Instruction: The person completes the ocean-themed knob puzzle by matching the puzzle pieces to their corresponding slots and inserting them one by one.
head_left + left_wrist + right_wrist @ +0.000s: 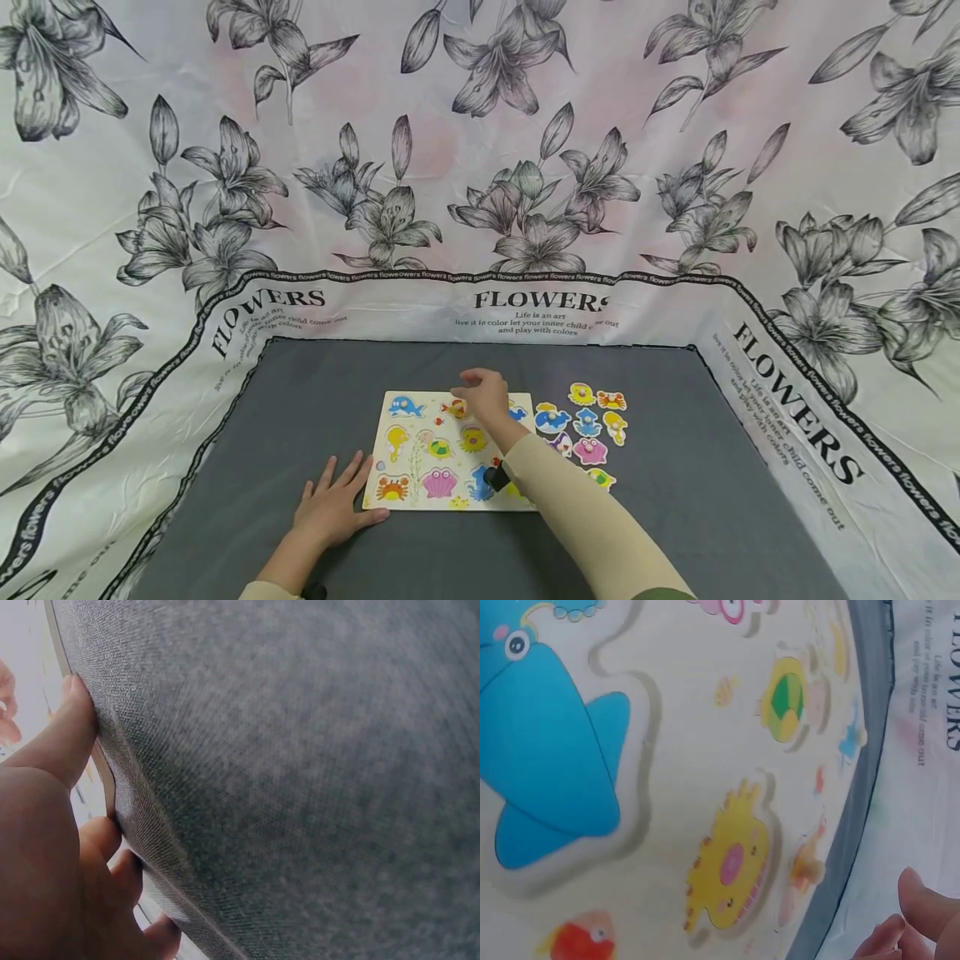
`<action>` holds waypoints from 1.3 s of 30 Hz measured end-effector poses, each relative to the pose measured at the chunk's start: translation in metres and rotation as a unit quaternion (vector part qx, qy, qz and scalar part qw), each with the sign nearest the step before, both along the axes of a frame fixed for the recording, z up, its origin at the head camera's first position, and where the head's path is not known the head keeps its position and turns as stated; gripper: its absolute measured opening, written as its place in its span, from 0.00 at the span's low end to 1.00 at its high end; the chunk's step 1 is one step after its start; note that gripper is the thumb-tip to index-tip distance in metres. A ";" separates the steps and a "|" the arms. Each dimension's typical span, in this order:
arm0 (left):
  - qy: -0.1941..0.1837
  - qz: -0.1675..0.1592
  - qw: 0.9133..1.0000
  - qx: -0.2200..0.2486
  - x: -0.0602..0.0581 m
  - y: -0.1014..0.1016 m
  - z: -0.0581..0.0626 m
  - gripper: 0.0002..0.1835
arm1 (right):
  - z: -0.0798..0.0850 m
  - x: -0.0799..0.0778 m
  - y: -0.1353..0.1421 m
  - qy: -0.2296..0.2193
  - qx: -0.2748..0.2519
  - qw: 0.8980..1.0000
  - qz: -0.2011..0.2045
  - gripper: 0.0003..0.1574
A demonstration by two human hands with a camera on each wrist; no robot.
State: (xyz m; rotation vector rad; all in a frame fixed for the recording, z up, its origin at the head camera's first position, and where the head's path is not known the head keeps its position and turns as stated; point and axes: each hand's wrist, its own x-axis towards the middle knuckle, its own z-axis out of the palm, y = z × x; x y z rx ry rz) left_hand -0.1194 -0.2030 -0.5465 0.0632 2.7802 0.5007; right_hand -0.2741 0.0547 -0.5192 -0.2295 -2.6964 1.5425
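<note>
A pale puzzle board (pixel 381 433) with sea-animal shapes lies flat on the dark cloth. My left hand (pixel 330 504) rests at its left side, fingers spread, thumb by the lower left corner. The left wrist view shows the thumb (pixel 71 724) against the board's edge. Over the upper part of the board, my right hand (pixel 483 396) hovers with nothing visible in its loosely bent fingers. Close beside it sits an orange-red fish piece (pixel 454 408) with a knob (pixel 810 870). A blue whale piece (pixel 406 406), also knobbed, is in the upper left of the board.
Several loose puzzle pieces lie to the right of the board, among them a yellow fish (pixel 581 394), a crab (pixel 611 401), a blue whale (pixel 552 418), an octopus (pixel 587 423) and a pink shell-like piece (pixel 590 451). Flower-printed cloth (pixel 540 308) surrounds the dark surface.
</note>
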 end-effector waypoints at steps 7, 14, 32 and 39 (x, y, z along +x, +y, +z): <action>-0.004 0.004 1.000 0.001 0.000 -0.001 -0.002 0.60 | 0.009 0.002 0.006 0.001 -0.046 0.999 -0.012 0.23; -0.015 0.005 1.000 0.005 -0.001 0.001 0.001 0.60 | 0.015 0.006 0.015 0.001 -0.100 0.995 -0.015 0.22; -0.018 0.000 1.000 0.003 0.000 0.003 0.004 0.59 | 0.027 0.011 0.056 0.028 -0.149 0.988 -0.023 0.20; -0.020 0.000 1.000 0.008 0.001 0.002 0.005 0.59 | 0.034 0.014 0.072 0.028 -0.153 0.987 -0.029 0.21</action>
